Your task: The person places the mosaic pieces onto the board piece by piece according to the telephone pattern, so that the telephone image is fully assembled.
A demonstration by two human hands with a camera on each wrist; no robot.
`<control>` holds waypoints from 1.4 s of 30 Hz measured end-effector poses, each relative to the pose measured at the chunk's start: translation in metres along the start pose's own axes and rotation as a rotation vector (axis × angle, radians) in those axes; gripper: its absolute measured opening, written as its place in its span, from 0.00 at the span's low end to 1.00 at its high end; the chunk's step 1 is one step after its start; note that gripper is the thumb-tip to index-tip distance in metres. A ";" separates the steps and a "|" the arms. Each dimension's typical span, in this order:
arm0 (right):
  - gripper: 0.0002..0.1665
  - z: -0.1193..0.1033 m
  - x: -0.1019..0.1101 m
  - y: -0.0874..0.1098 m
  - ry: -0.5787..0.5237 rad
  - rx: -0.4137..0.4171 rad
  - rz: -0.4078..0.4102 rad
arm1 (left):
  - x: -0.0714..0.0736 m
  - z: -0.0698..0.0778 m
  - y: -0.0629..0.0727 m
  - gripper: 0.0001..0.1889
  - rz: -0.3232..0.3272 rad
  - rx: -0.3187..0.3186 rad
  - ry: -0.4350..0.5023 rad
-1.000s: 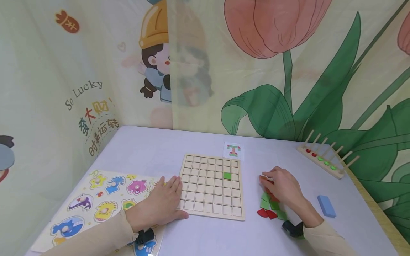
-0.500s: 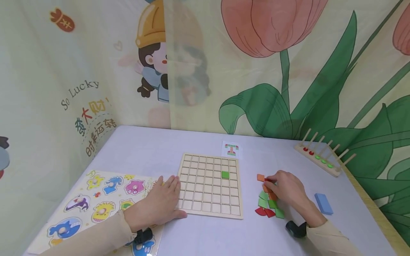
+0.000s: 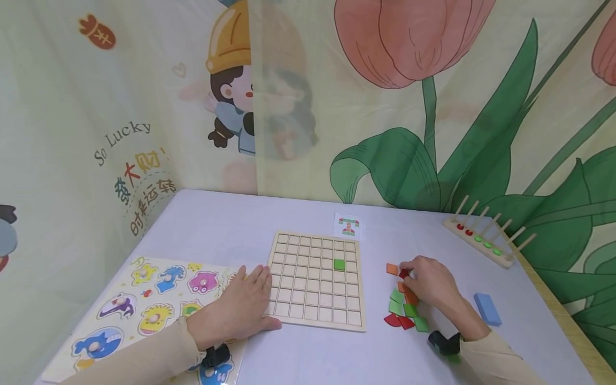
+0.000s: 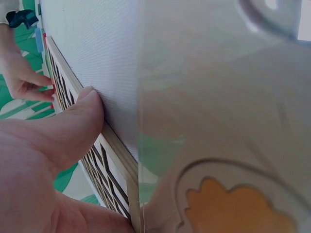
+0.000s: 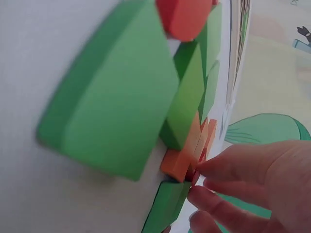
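My left hand (image 3: 239, 305) lies with its fingers stretched out along the left edge of a wooden grid board (image 3: 315, 310), the thumb by the near corner. One green square tile (image 3: 339, 264) sits in a cell at the board's upper right. To the right of the board, my right hand (image 3: 433, 280) pinches a small red tile (image 3: 403, 273) between thumb and fingers, low at the table. Below it lies a loose pile with orange tiles, green tiles (image 3: 397, 307) and red quarter-round tiles (image 3: 392, 320). A lone orange tile (image 3: 392, 268) lies just left of the fingertips.
A card (image 3: 348, 226) with a coloured tile pattern lies behind the board. At left is a knobbed sea-animal puzzle (image 3: 139, 305), partly under my left arm. A peg rack (image 3: 478, 243) with red and green beads stands at the back right, and a blue block (image 3: 487, 309) lies right.
My right hand has drawn slightly right from the orange tile, which now lies uncovered, and its fingers have gone to a red tile. The left hand stays at the board's edge.
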State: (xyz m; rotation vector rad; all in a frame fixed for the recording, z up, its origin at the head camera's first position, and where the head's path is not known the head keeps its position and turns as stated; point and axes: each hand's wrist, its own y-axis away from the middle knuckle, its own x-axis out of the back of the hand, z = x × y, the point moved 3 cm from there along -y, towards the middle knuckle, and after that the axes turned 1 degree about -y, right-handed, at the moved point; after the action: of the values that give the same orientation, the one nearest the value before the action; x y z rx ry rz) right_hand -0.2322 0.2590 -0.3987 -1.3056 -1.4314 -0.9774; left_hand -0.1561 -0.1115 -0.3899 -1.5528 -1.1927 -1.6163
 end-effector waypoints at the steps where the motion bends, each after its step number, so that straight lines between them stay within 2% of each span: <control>1: 0.19 0.001 0.000 0.000 -0.002 -0.001 0.002 | 0.000 0.000 0.000 0.51 0.000 -0.001 0.001; 7: 0.16 0.002 -0.002 0.000 0.009 -0.005 -0.003 | 0.001 0.001 0.001 0.51 0.008 -0.002 -0.015; 12: 0.17 -0.002 -0.003 -0.001 0.031 -0.004 0.000 | 0.001 0.001 0.001 0.51 0.005 -0.002 -0.009; 20: 0.15 -0.012 0.000 0.000 0.059 0.040 0.054 | 0.000 0.001 0.000 0.51 -0.001 0.002 0.000; 24: 0.16 -0.028 -0.002 -0.002 0.065 0.091 0.088 | 0.000 0.001 0.000 0.51 -0.005 0.003 -0.006; 28: 0.15 -0.048 -0.007 -0.010 0.027 0.148 0.106 | 0.000 0.001 -0.001 0.51 -0.007 0.007 -0.008; 37: 0.10 -0.093 -0.017 -0.037 -0.032 0.234 0.056 | 0.000 0.003 -0.001 0.51 0.000 0.006 -0.048; 42: 0.08 -0.112 -0.020 -0.047 -0.010 0.281 0.071 | -0.001 0.002 0.000 0.52 0.002 0.005 -0.082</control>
State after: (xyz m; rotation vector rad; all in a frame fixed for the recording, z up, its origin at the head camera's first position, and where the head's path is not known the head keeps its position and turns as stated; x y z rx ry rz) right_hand -0.2656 0.1407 -0.3891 -1.1460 -1.4610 -0.6944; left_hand -0.1547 -0.1101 -0.3909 -1.6306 -1.2375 -1.5599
